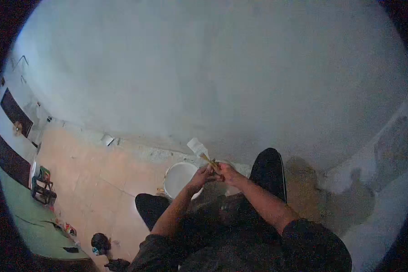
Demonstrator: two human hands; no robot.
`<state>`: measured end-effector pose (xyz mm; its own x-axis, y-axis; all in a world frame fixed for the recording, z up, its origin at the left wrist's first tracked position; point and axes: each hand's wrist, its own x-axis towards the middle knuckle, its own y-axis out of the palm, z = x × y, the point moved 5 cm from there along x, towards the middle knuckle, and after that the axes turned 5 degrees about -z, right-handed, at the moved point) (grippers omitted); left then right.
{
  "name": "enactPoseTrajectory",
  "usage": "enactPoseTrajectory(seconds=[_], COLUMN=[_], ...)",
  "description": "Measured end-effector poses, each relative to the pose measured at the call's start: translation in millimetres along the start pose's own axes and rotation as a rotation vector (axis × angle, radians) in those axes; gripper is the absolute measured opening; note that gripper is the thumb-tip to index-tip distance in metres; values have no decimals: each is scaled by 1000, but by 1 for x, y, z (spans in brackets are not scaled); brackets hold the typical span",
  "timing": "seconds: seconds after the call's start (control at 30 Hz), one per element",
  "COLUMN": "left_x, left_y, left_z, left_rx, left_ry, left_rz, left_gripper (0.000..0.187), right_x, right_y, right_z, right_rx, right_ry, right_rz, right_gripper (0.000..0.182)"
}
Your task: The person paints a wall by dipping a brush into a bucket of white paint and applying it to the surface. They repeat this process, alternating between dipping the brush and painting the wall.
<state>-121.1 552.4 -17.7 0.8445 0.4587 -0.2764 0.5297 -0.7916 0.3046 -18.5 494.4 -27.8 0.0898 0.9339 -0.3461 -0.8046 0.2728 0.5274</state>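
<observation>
A paint brush (pixel 197 147) with a white head and a wooden handle points up and to the left, in front of the wall. My right hand (pixel 226 173) is closed round its handle. Close beside it, my left hand (pixel 204 176) has its fingers bent against the lower end of the handle and my right hand; what its fingers grip is too small to make out. Below and left of the hands stands a round white bucket (pixel 179 179), its rim partly behind my left forearm.
A large pale wall (pixel 204 81) rises ahead. Tiled floor (pixel 95 172) spreads to the left, with a small white piece (pixel 107 139) near the wall's foot. A dark rack-like object (pixel 44 190) and a black item (pixel 100 243) lie farther left. My knees flank the bucket.
</observation>
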Motion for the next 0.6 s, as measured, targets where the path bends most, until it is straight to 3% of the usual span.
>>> enactPoseTrajectory(seconds=[0.07, 0.1, 0.2, 0.23, 0.33, 0.4, 0.47, 0.5, 0.6], left_x=[6, 23, -3, -2, -10, 1, 2, -4, -28], left_y=[-3, -27, 10, 13, 27, 15, 22, 23, 35], left_z=[21, 56, 23, 21, 23, 39, 31, 23, -7], left_rx=[1, 115, -101, -26, -117, -18, 134, 224, 400], left_ry=[39, -32, 78, 40, 118, 144, 225, 301, 316], left_rz=[-11, -65, -111, -151, -102, -71, -139, -216, -301], left_gripper=[51, 49, 37, 36, 35, 35, 35, 34, 32], right_x=[-6, -6, -8, -26, -26, -31, -34, -45, -46], right_y=[-3, -6, -14, 2, -14, -21, -21, -14, -9], right_z=[-5, -11, -24, -4, -23, -30, -27, -20, -19], right_rx=[-9, 29, 15, 40, -36, -39, -185, -284, -435], right_ry=[23, 5, -2, 0, 25, 48, 59, 109, 111], right_rz=[50, 105, 44, 153, 96, 81, 115, -14, -1], right_gripper=[15, 16, 19, 21, 21, 22, 29, 38, 43])
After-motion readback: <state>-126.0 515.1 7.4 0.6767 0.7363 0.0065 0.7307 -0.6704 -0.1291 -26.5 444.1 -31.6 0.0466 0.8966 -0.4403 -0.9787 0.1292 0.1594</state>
